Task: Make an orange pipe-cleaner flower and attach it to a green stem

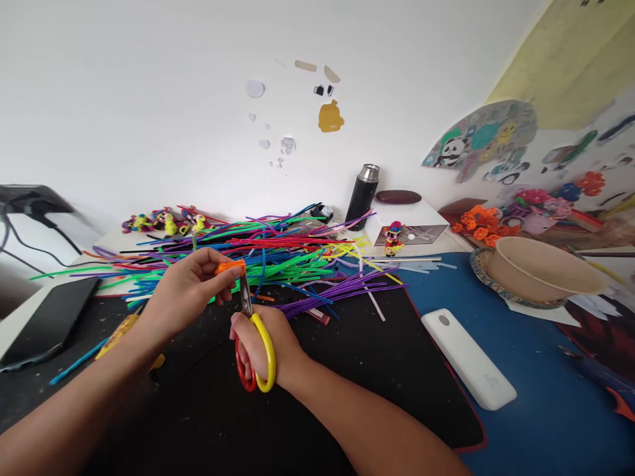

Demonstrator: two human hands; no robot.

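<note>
Remote feed, I note: left hand (198,283) pinching a small orange piece (231,266); right hand (282,334) clasping scissors (270,350), tips just beside it, contact unclear. Both hands above black mat (377,390); beyond, heaped multicoloured stems (285,270), then dark bottle (362,198) near the wall (163,106).

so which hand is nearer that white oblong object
Right: the right hand, gripping scissors, is left of the white oblong object; the left hand is farther left, holding something orange.
</note>
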